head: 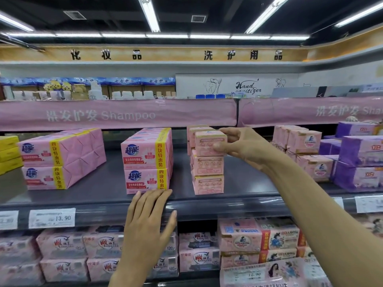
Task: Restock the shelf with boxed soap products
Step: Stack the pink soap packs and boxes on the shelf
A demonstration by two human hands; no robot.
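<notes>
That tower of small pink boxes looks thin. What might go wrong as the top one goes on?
1. The right hand grips the top box slightly off to the right of the stack under it; a nudge might topple that narrow column.
2. The stack stands near the front of the shelf, so a falling box might drop off it.

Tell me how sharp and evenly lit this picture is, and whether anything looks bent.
Head view: the ceiling lights blow out to white; the wide lens bows the pink banner and the shelf edge; the price tag reads 13.90 but its small print is smeared; the soap box in the right hand looks soft.
</notes>
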